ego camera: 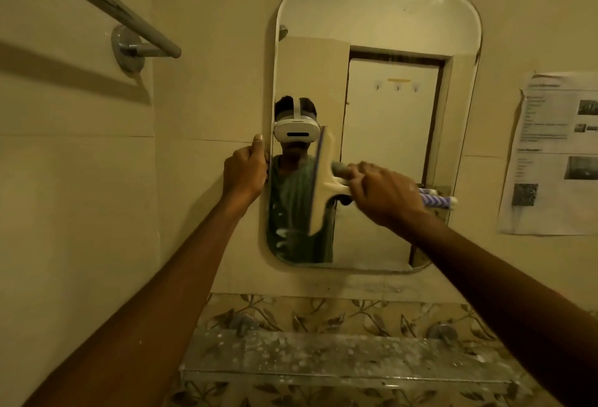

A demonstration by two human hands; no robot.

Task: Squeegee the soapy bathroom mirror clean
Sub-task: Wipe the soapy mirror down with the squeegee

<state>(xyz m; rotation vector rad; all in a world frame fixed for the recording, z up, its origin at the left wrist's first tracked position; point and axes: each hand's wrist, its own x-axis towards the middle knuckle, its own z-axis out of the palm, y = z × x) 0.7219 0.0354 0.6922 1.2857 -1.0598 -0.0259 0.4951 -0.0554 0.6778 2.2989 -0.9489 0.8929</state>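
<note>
while my right hand (385, 194) is gripping the squeegee (320, 186) with its blade standing upright against the mirror (388, 34), my left hand (244, 170) is clutching the mirror's left edge; suds (281, 238) are showing only at the lower left corner, so i'm judging the job mostly done.

Arms reach forward, left hand (245, 171) and right hand (386, 194) curled (gripping).

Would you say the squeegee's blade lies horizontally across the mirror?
No, the squeegee blade stands nearly upright against the mirror, its handle in the right hand.
</note>
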